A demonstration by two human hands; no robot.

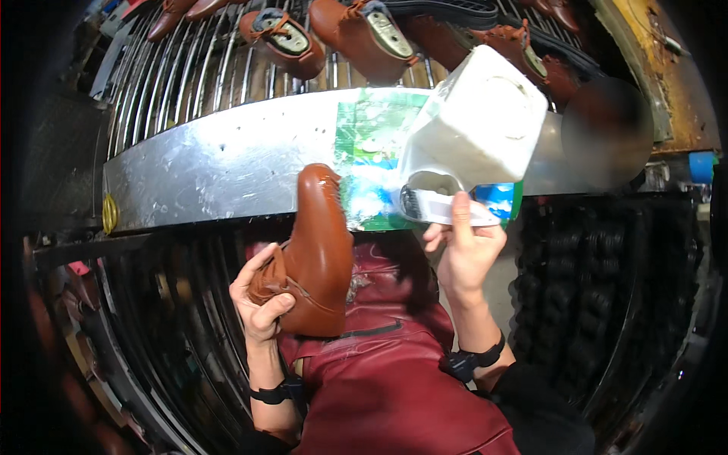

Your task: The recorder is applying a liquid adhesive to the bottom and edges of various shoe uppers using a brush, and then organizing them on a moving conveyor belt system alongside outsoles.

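Note:
My left hand is closed round the laced side of a brown leather shoe. The shoe is tilted with its toe pointing away from me, near the bench edge, and no outsole shows on it. In my right hand is a brush with a white handle and dark bristles, gripped between thumb and fingers. Its bristles are at the cut opening of a white plastic container, which rests tipped on the bench. Whether the bristles touch the container's contents, I cannot tell.
A metal bench plate with a green and blue plastic sheet spans the front. Behind it, a roller conveyor carries several brown shoes and black soles. Racks of dark soles stand low on the right.

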